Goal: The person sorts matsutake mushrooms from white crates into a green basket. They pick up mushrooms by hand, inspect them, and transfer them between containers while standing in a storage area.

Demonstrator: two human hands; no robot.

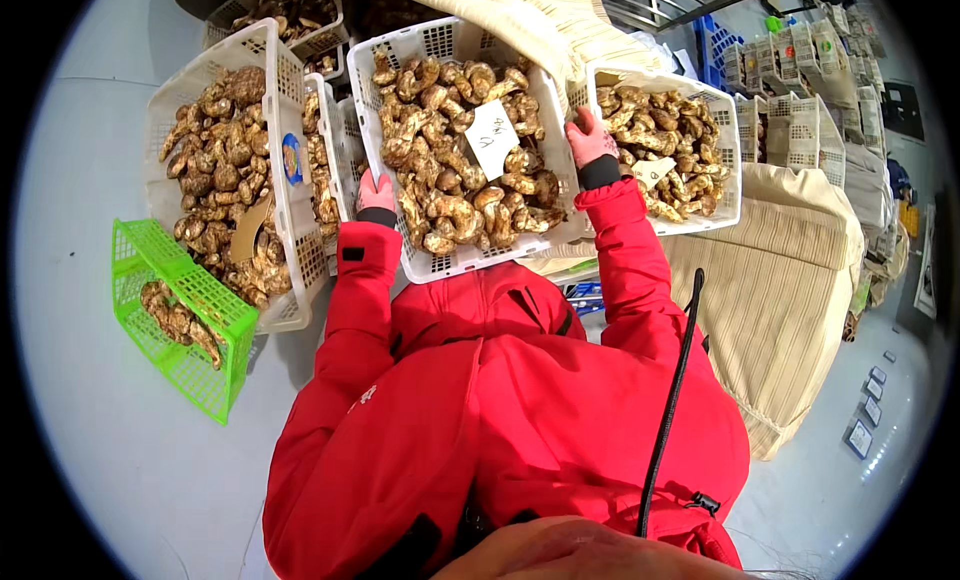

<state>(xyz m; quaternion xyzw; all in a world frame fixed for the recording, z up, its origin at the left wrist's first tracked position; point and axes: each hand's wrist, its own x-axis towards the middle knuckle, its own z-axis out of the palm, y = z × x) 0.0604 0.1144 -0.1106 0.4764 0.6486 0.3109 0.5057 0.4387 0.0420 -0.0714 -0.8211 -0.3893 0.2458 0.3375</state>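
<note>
A white plastic crate (pixel 437 271) full of brown-and-cream mushrooms (pixel 445 130) is right in front of me, tilted slightly. On the mushrooms rests a white paper tag (pixel 492 142) with handwriting. My left hand (pixel 376 194), in a pink glove, is closed on the crate's left side. My right hand (pixel 590 140), gloved alike, grips its right side near the neighbouring crate; the fingertips of both hands are partly hidden by the walls. To the right, another white crate (pixel 728 130) holds smaller mushrooms (pixel 660 130) and a paper tag (pixel 655 171).
At the left stands a large white crate (pixel 283 180) of mushrooms, with a bright green basket (pixel 205 280) beside it holding a few more. Further crates (pixel 335 30) lie behind. Striped beige cloth (pixel 770 280) drapes on the right. Stacked white baskets (pixel 800 130) line the far right.
</note>
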